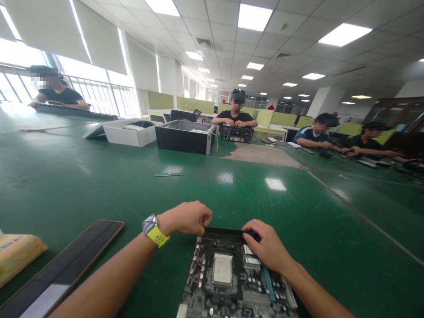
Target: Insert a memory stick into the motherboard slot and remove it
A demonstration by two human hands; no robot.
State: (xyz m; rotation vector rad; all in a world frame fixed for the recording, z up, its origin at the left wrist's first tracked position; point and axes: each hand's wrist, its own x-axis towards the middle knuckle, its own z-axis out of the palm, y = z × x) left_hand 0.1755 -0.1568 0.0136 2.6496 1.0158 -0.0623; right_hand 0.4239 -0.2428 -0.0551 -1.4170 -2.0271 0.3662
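Note:
A dark motherboard (228,291) lies on the green table in front of me, with a silver square processor (222,268) near its middle. A long black strip (223,234) runs across the board's far edge. My left hand (190,216) is at the strip's left end, its fingers curled and closed; what they pinch is too small to make out. My right hand (265,243) is closed round the strip's right end, thumb on the near side. A watch with a yellow band (159,235) is on my left wrist.
A phone-like dark slab (66,265) and a yellow packet (20,254) lie at the left. Farther back stand a white box (129,134), a black computer case (182,139) and a person at another case (237,134). More people sit left and right.

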